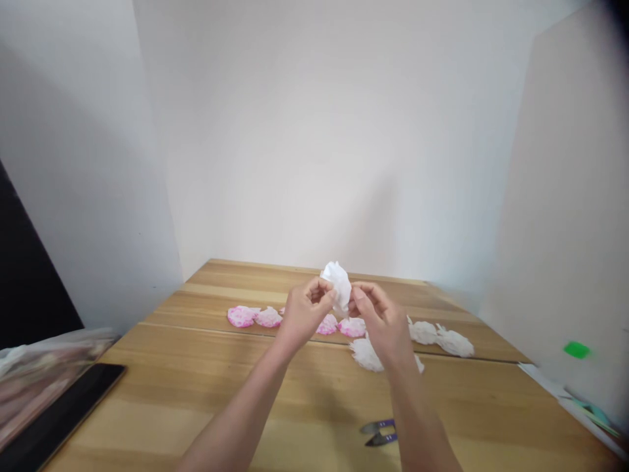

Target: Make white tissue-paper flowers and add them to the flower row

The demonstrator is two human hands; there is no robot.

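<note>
A white crumpled flower (338, 282), which looks like tissue paper or thin fabric, is held up above the table. My left hand (308, 308) pinches its left side between thumb and fingers. At its right edge, my right hand (383, 318) has thumb and fingertips closed on the rim. Behind and below my hands lies a row of similar flowers: pink-and-white ones (242, 316) to the left and middle, white ones (455, 341) to the right. Nearer me is another white flower (366, 354), and my right forearm partly hides one beside it.
Thread snips (379, 432) with purple handles lie by my right forearm on the wooden table (196, 380). A dark phone-like slab (63, 413) and a clear plastic bag (49, 367) are at the left. Papers (560, 390) lie along the right edge; walls enclose the back and sides.
</note>
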